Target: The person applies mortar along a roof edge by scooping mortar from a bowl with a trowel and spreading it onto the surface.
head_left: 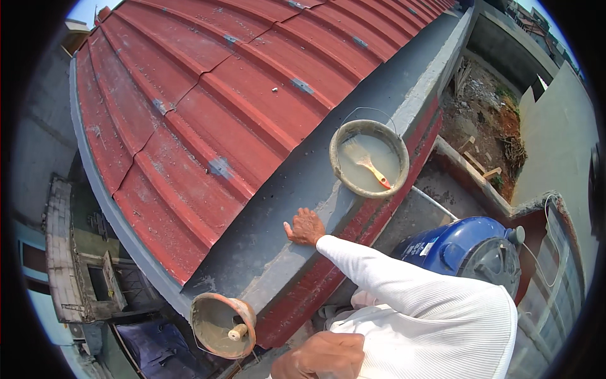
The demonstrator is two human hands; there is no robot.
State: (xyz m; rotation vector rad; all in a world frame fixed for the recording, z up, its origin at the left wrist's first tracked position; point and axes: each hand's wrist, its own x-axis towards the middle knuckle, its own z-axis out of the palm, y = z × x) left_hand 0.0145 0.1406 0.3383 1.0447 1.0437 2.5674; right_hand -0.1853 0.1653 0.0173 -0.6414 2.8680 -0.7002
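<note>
My right hand (306,226) rests palm down on the inner edge of the grey coated gutter ledge, fingers a little apart and holding nothing. Low in the view, my left hand (322,355) is close to my body with its fingers curled; whatever it may hold is hidden. Beyond the right hand, a bucket (336,165) of thin grey liquid stands on the ledge, with a wide paintbrush (366,163) lying in it, its handle tip red. At the ledge's near end sits a second, orange-brown bucket (251,316) with grey residue and a round wooden handle (238,332) sticking out.
A ribbed red metal roof (208,126) slopes along the gutter's left side. The wall's outer face (303,303) is red and drops away. Below on the right are a blue water tank (451,243), a white pipe (435,203) and rubble-strewn ground (483,120).
</note>
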